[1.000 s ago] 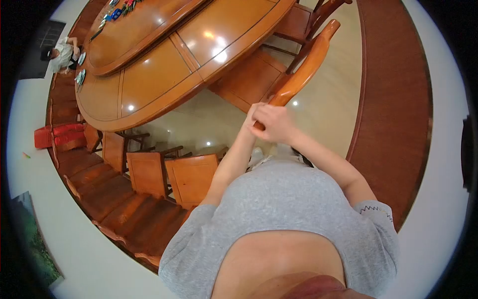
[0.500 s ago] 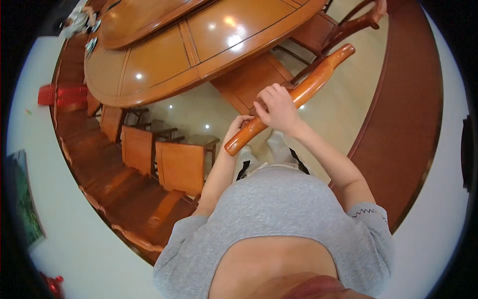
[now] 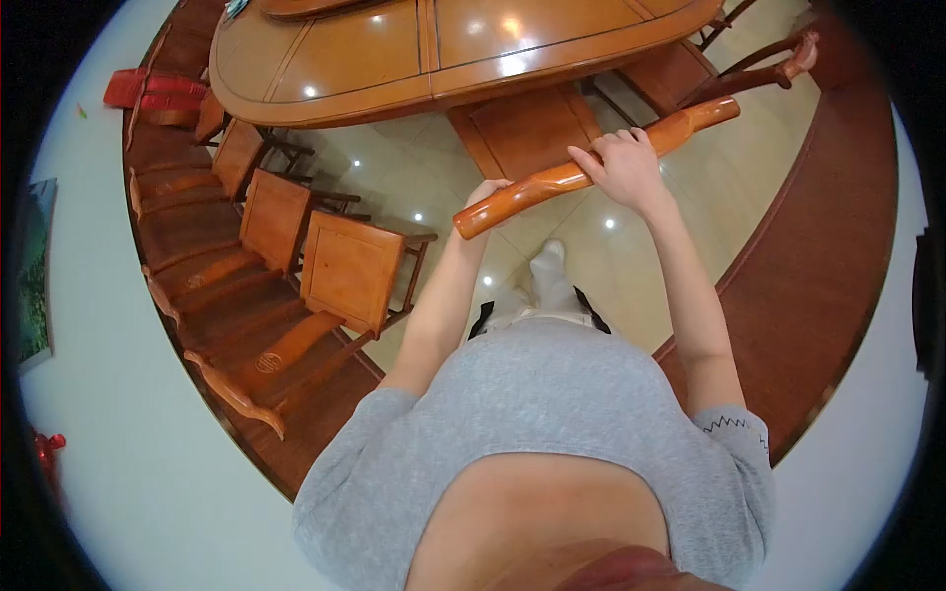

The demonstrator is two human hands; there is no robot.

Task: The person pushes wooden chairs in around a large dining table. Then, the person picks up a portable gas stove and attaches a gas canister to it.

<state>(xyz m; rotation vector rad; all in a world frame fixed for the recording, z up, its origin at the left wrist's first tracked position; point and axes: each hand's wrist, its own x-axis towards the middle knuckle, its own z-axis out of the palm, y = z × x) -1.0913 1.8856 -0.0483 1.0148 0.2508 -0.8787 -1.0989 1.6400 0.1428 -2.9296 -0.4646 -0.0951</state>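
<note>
A wooden chair with a glossy curved top rail (image 3: 552, 180) stands right in front of me, turned at a slant. Its seat (image 3: 532, 128) is by the table's edge; most of its back is hidden under the rail. My left hand (image 3: 490, 193) holds the rail near its left end, fingers partly hidden behind the wood. Draped over the rail right of its middle, my right hand (image 3: 628, 167) grips it with curled fingers and the thumb pointing left.
A large polished table (image 3: 374, 59) with a raised turntable (image 3: 305, 8) lies ahead. Several wooden chairs line the left side, the nearest seat (image 3: 350, 271) among them. Another chair (image 3: 680, 74) stands at the right. A red object (image 3: 158, 94) is at far left; glossy tiles (image 3: 581, 256) cover the floor.
The chair's top rail has turned flatter and shifted away from my body. My right hand has moved right along with it, farther from my left. The view has swung, so the table sits higher.
</note>
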